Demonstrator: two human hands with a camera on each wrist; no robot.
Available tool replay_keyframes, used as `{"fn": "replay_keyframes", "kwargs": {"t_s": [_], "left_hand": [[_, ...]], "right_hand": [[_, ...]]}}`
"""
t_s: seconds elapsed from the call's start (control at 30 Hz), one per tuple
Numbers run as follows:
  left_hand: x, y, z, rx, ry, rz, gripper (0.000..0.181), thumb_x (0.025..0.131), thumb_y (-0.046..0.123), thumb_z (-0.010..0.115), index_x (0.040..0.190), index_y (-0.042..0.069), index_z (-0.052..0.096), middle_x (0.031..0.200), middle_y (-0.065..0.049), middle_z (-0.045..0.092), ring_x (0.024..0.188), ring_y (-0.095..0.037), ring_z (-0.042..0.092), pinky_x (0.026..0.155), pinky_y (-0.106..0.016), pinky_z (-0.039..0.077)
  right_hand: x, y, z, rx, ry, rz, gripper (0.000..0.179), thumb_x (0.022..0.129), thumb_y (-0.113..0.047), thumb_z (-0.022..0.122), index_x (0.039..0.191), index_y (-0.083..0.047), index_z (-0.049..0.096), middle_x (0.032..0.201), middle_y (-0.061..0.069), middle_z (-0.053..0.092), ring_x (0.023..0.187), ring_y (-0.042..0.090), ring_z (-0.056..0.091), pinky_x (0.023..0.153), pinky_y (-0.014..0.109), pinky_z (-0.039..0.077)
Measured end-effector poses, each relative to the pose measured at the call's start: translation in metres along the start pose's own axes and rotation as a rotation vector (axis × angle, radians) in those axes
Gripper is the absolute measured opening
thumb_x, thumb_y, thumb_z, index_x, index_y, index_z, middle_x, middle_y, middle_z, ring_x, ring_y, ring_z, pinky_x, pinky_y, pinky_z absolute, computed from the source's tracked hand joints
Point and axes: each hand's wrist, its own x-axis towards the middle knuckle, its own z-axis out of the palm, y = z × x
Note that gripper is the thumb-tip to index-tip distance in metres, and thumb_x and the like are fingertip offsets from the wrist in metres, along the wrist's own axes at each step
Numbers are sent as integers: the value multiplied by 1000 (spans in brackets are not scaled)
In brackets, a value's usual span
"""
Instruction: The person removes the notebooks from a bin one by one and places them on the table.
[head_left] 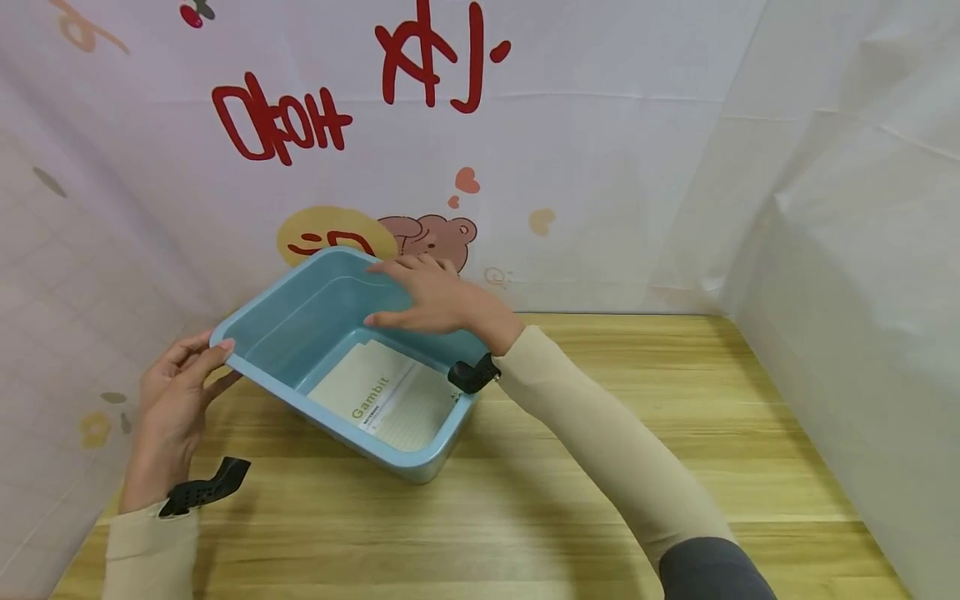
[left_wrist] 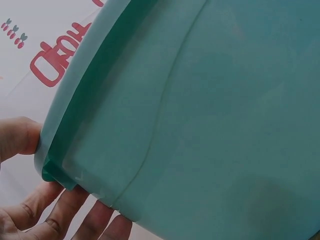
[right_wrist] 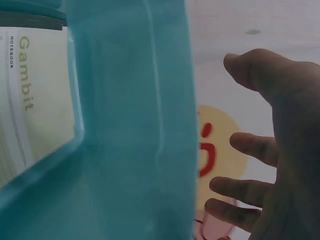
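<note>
A blue plastic basin [head_left: 303, 403] is tilted over the table, and a pale notebook [head_left: 397, 396] marked "Gambit" lies flat on its bottom. With thumb above and fingers beneath, my left hand [head_left: 174, 396] grips the rim at the left corner; the left wrist view shows the fingertips [left_wrist: 95, 220] against the outer wall. My right hand [head_left: 438, 300] hovers by the far right rim, fingers spread. In the right wrist view a gap separates its thumb and fingers from the basin wall [right_wrist: 135, 100], and nothing is between them.
The basin is on a wood-grain table [head_left: 637, 467]. Behind stands a white sheet [head_left: 615, 150] printed with red lettering and a bear, and similar sheets hang at both sides. A black camera mount [head_left: 472, 374] sits on the right wrist, another [head_left: 204, 490] on the left.
</note>
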Motion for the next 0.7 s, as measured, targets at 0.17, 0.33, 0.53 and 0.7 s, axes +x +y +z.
{"fn": "replay_keyframes", "kwargs": {"t_s": [0.17,0.33,0.53,0.7], "left_hand": [[1,2,-2,-4,-21,-10,22,96,5,72,116,13,70,99,6,73,88,-6,69,74,-22,62],[1,0,-4,7,-25,-8,21,96,4,71,116,13,70,100,6,73,89,-7,69,73,-22,62],[1,-1,-4,22,-14,-11,22,97,4,69,116,14,70,97,6,74,89,-6,69,73,-22,61],[3,-1,-4,16,-7,0,21,97,3,69,114,15,70,95,7,75,87,-6,69,72,-22,61]], "right_hand": [[16,-8,12,-48,-48,3,75,96,-65,58,160,-35,32,168,-1,31,154,25,24,127,59,16],[28,-12,20,-86,-64,-22,74,96,-64,60,159,-34,34,167,-2,33,156,24,21,128,59,14],[43,-15,36,-158,-100,-53,76,93,-64,63,158,-33,37,167,-3,33,158,20,20,128,55,10],[55,-27,42,-214,-115,-80,77,93,-65,63,157,-32,38,166,-4,35,155,20,25,130,49,13]]}}
